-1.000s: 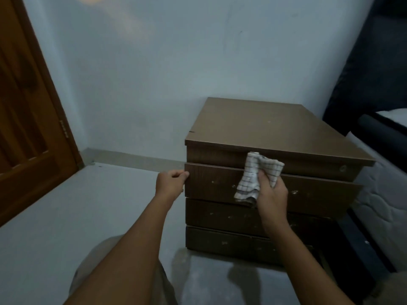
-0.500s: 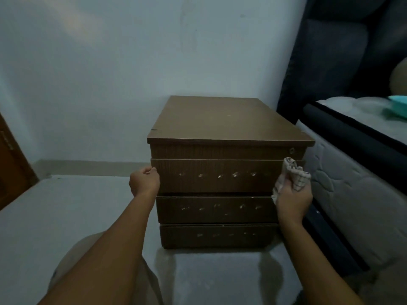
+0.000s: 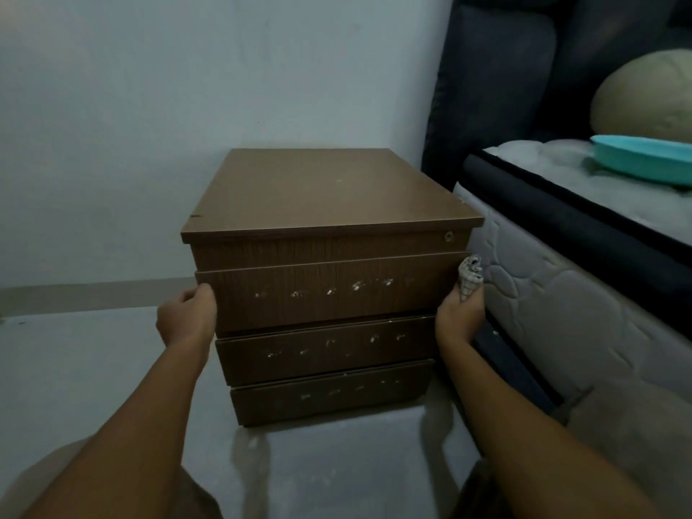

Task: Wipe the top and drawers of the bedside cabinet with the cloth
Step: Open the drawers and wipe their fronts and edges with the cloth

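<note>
While the bedside cabinet (image 3: 329, 264) stands on the floor against the wall, with the mattress (image 3: 554, 294) just beside its right side, both hands are at the ends of the upper drawer (image 3: 329, 290).

At the left, the left hand (image 3: 187, 318) is curled around the left edge of this drawer front, fingers closed on the board. The drawer front sticks out a little from the ones below it, so I think it is being pulled or pushed. It has no handle, only small pale marks in a row, so the side edges are the natural place to hold. The board looks stiff and hard, and it probably slides with some friction.

At the right, the right hand (image 3: 460, 318) presses on the right edge and keeps the cloth (image 3: 470, 277) bunched in its closed fingers. The cloth is checked, soft and light; it folds easily, so it needs to be opened flat for good wiping.
</note>
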`<state>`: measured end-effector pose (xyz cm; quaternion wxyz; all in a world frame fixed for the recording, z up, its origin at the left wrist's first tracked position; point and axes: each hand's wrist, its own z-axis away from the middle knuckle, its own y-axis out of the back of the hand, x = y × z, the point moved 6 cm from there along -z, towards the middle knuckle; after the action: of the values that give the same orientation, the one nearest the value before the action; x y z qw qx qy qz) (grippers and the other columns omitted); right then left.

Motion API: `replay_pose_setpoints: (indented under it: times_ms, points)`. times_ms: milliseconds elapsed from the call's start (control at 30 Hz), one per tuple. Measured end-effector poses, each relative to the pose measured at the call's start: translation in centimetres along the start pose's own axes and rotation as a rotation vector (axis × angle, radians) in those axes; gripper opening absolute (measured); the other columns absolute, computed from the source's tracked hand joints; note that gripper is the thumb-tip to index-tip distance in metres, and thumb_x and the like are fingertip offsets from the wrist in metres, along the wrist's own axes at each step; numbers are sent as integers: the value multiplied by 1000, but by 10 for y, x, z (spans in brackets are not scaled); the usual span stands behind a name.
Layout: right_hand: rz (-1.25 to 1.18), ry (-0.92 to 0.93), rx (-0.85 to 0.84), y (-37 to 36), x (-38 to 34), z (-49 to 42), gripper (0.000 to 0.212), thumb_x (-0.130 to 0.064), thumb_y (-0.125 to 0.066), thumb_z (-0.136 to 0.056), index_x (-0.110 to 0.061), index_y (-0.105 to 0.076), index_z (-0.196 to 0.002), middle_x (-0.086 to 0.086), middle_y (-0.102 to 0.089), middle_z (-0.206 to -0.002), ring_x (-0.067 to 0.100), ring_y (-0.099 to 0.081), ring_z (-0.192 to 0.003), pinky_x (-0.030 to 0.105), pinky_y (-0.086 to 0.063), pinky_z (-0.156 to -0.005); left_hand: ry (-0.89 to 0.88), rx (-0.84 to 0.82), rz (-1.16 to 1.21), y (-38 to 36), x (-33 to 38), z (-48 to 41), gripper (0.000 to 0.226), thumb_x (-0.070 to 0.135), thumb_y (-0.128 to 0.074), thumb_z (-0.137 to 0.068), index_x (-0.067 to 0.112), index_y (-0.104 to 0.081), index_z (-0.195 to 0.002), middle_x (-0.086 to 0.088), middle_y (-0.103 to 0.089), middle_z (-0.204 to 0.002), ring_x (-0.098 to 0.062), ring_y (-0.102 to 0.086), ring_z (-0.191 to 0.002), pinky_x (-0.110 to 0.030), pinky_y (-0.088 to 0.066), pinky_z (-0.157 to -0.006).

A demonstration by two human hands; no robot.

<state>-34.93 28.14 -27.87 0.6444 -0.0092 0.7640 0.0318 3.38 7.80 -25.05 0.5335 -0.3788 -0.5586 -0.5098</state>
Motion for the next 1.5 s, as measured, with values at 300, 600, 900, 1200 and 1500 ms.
replay_pose_setpoints:
  times_ms: [300, 600, 900, 1200, 1500]
  points:
    - [88, 51, -94, -56, -6, 86, 61, -12, -45, -98, -19, -19, -153, 9, -27, -158, 27, -26, -145, 44, -26, -117, 75, -101, 86, 2, 2, -13, 35, 52, -63, -79, 17, -65, -79, -8, -71, -93, -25, -68, -88, -40, -57, -78]
    - [62, 175, -327, -121, -22, 194, 63, -5, -47, -97, -26, -16, -148, -6, -7, -160, 2, 0, -141, 11, -7, -109, 97, -361, -96, 12, 16, -25, 57, 53, -55, -91, 7, -60, -123, -15, -65, -119, -27, -64, -103, -38, -54, -80]
    - [-58, 333, -522, -176, -46, 290, 69, 4, -51, -92, -25, -17, -145, -10, -7, -156, -6, 9, -143, 4, 1, -111, 82, -424, -119, 10, 19, -39, 46, 47, -57, -91, 5, -67, -109, -11, -71, -97, -22, -68, -89, -38, -54, -83]
    - [-8, 442, -1070, -198, -36, 341, 76, 6, -49, -87, -31, -21, -147, 2, -39, -153, 18, -36, -141, 32, -39, -111, 48, -297, -47, 17, 23, -55, 60, 52, -43, -93, 1, -74, -90, -13, -74, -90, -24, -69, -88, -36, -49, -84]
    - [-82, 14, -1339, -158, -8, 290, 20, -10, -54, -95, -19, -67, -107, 0, -72, -100, 9, -69, -92, 24, -55, -77, 39, -220, -96, 7, 16, -40, 29, 25, -51, -89, 3, -71, -91, -11, -73, -89, -24, -70, -81, -27, -45, -54]
